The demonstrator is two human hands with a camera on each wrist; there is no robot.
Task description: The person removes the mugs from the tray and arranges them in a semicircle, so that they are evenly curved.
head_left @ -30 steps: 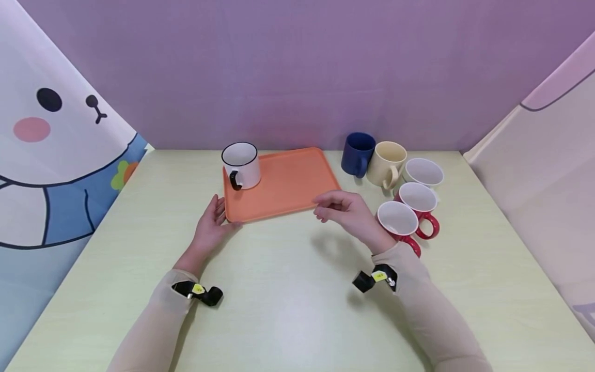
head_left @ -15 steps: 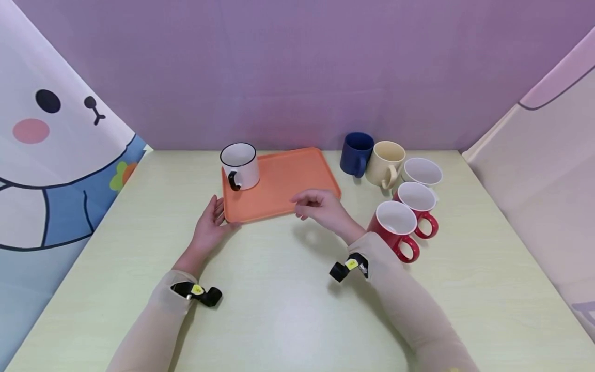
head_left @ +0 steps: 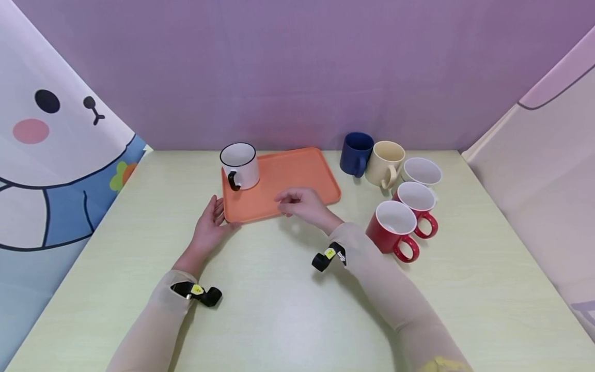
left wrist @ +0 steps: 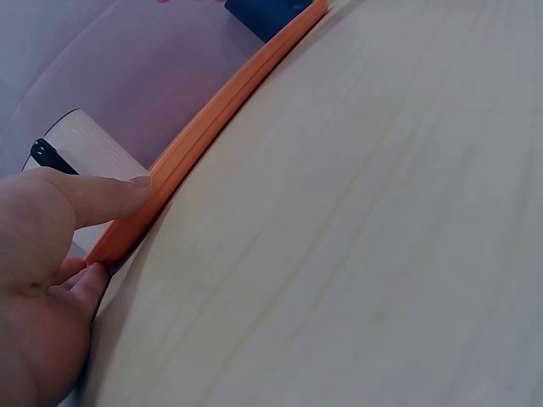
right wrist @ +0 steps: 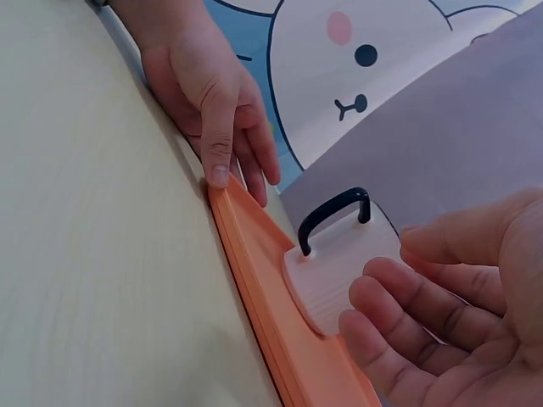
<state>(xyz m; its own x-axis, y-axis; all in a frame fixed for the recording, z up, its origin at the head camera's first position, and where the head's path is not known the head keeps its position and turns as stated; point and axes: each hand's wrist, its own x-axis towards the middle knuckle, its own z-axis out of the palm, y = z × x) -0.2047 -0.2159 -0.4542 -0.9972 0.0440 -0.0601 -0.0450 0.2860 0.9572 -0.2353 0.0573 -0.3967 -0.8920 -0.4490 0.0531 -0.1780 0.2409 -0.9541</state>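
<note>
An orange tray [head_left: 299, 173] lies on the table with a white mug [head_left: 245, 173] upright at its left end; the mug has a black rim and black handle. My left hand [head_left: 210, 230] grips the tray's near left corner, thumb on the front edge and fingers along the left side. In the left wrist view that thumb [left wrist: 114, 197] presses the tray's outer wall. Over the tray's near edge hovers my right hand [head_left: 304, 204], its fingers loosely bent with nothing between them. In the right wrist view these fingertips overlap the white mug [right wrist: 335, 271].
Right of the tray stand a navy mug [head_left: 357, 155], a cream mug [head_left: 383, 163], a white-lipped mug [head_left: 423, 171] and two red mugs, one [head_left: 382, 235] nearer and the other [head_left: 418, 196] behind it. A purple backdrop [head_left: 297, 77] rises behind the table.
My right hand has moved left, away from the red mugs and along the tray's near edge. The left hand, tray and white mug have stayed put.
</note>
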